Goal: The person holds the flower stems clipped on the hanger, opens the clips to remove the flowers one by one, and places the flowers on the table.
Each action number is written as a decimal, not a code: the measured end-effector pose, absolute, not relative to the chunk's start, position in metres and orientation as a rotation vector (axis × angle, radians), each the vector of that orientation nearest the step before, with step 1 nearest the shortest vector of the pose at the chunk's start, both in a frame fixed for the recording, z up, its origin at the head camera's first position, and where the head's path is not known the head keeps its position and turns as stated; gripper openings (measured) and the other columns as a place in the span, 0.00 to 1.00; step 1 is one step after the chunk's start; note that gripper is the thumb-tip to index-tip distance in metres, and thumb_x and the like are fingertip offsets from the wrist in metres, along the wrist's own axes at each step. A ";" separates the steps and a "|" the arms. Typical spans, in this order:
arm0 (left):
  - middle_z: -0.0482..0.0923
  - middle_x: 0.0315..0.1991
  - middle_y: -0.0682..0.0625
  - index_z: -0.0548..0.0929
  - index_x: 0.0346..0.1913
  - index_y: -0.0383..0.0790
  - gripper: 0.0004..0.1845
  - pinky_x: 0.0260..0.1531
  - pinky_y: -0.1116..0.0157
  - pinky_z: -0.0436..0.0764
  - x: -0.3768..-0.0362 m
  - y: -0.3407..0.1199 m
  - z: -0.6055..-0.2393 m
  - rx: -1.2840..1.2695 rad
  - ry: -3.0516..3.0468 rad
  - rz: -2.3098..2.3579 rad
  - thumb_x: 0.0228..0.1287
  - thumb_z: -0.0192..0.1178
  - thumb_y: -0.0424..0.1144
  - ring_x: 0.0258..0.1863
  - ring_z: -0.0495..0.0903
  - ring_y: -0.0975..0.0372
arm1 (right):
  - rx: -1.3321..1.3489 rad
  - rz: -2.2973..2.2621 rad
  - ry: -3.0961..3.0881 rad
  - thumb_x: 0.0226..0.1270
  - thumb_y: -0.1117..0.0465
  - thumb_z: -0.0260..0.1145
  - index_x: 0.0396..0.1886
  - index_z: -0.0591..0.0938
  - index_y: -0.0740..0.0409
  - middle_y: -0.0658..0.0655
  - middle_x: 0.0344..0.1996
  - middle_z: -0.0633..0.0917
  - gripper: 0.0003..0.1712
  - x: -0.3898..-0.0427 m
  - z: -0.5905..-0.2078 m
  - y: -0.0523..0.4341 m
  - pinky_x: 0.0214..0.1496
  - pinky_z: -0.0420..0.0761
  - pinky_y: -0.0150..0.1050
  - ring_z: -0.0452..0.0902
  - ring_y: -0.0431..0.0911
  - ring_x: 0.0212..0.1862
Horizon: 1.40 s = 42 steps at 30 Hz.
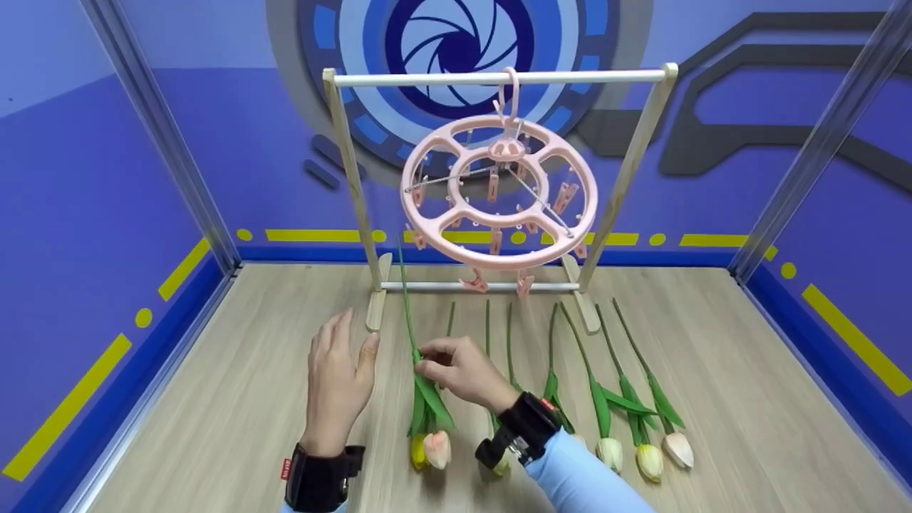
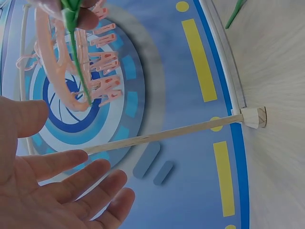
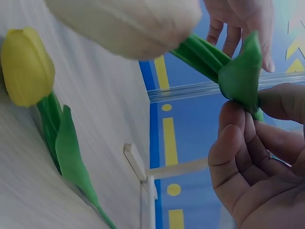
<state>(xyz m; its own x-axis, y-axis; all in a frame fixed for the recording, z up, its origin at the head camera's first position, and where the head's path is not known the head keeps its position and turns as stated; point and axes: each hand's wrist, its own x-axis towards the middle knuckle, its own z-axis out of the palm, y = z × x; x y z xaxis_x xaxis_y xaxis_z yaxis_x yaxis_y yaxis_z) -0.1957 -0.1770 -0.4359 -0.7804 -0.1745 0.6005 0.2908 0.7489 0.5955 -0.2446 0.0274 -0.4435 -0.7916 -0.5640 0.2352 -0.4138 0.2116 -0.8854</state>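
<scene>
Tulip [image 1: 436,447], peach-white bloom, sits lower centre of the head view, bloom down near the frame bottom, stem [image 1: 406,299] running up toward the rack's left post. Right hand [image 1: 463,370] pinches the stem at the leaf base, thumb and fingertips curled around it; bloom hangs below the hand, looks lifted off the table but can't confirm contact. Right wrist view shows the same: fingers [image 3: 233,143] closed on the green leaf [image 3: 240,76], pale bloom [image 3: 124,21] at top of frame, blurred.

Left hand [image 1: 336,381] is just left of the stem, fingers straight and spread, palm facing the stem, holding nothing. Left wrist view: open palm [image 2: 52,191] lower left, the stem [image 2: 78,62] upper left in front of the pegs.

A yellow tulip [image 1: 418,450] lies just beside the held bloom, on its left, partly hidden. In the right wrist view it [image 3: 26,64] is at the upper left, lying on the table.

More tulips [image 1: 645,456] lie in a row on the table [image 1: 748,399] right of centre, blooms toward the bottom, stems pointing at the rack. Exact count unclear; the right sleeve [image 1: 577,477] covers some.

Rack [image 1: 499,77]: wooden frame, white top bar, centre of frame. Pink round peg hanger [image 1: 499,192] hooks on the bar, tilted, pegs hanging underneath.
</scene>
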 end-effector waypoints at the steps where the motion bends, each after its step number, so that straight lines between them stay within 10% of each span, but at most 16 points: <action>1: 0.73 0.63 0.28 0.72 0.69 0.23 0.28 0.63 0.37 0.69 -0.195 -0.177 -0.436 -0.088 -2.290 -0.925 0.75 0.61 0.39 0.64 0.71 0.35 | -0.931 -1.636 2.326 0.73 0.65 0.66 0.50 0.88 0.65 0.59 0.36 0.89 0.11 -0.245 -0.445 0.026 0.30 0.78 0.29 0.77 0.38 0.28; 42: 0.73 0.64 0.28 0.72 0.69 0.23 0.28 0.64 0.37 0.68 -0.197 -0.178 -0.437 -0.046 -2.350 -0.930 0.76 0.60 0.41 0.66 0.70 0.36 | -0.390 -1.519 2.304 0.63 0.74 0.68 0.30 0.80 0.59 0.51 0.24 0.79 0.08 -0.252 -0.489 -0.036 0.25 0.74 0.32 0.75 0.41 0.24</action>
